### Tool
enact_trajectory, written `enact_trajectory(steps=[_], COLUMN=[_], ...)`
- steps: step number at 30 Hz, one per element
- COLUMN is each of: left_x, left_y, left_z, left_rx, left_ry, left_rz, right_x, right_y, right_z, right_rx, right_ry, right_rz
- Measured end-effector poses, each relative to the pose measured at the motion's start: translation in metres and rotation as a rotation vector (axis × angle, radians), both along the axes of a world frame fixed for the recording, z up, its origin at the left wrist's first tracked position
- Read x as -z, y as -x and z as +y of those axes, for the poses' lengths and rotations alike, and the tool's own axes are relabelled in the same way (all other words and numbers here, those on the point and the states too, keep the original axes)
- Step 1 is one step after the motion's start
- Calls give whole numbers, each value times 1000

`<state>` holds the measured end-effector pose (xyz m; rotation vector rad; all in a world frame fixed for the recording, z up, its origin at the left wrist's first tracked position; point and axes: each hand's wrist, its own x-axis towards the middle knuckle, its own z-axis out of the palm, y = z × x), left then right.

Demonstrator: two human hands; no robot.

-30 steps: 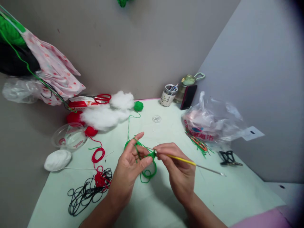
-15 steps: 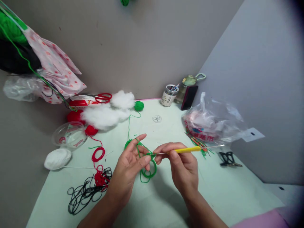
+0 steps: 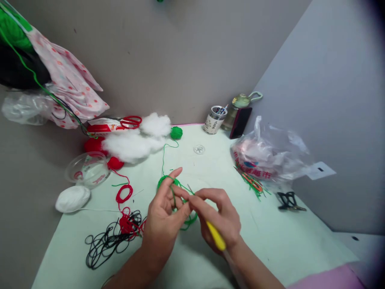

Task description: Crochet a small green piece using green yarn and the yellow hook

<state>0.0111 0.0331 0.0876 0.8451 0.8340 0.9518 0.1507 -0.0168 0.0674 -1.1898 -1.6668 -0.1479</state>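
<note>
My right hand (image 3: 221,216) grips a crochet hook (image 3: 215,236) by its yellow handle. The handle points down toward me, and the thin metal tip shows just past my fingers. My left hand (image 3: 165,212) pinches green yarn (image 3: 164,181), with a strand running over its raised index finger. Both hands' fingertips meet at the yarn, and they hide the stitches there. Loose green loops hang below and behind the fingers. One strand leads back to a small green yarn ball (image 3: 176,133) near the wall.
Left on the table are white stuffing (image 3: 132,146), red-handled scissors (image 3: 131,121), a clear plastic tub (image 3: 104,176), a white yarn ball (image 3: 73,199) and tangled black cord (image 3: 105,245). Rightward lie a plastic bag (image 3: 267,152), an orange cutter (image 3: 254,182) and a black clip (image 3: 290,201). A pen can (image 3: 213,123) stands behind.
My right hand has turned the crochet hook from nearly level to steeply slanted, its handle swinging down toward me. Its fingers have come up against my left fingertips.
</note>
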Motion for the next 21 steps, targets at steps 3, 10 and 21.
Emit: enact_trajectory(steps=[3,10,21], left_x=[-2,-2,3], left_y=[1,6,4], left_z=[4,13,11], left_rx=[178,163,203], left_ry=[235,205,315], left_rz=[-212,-233,-301], right_x=[-1,-12,0], right_y=[0,1,0], right_z=[-1,13,6], right_rx=[26,-265,-77], right_ry=[-37,222,100], right_rz=[86,788,358])
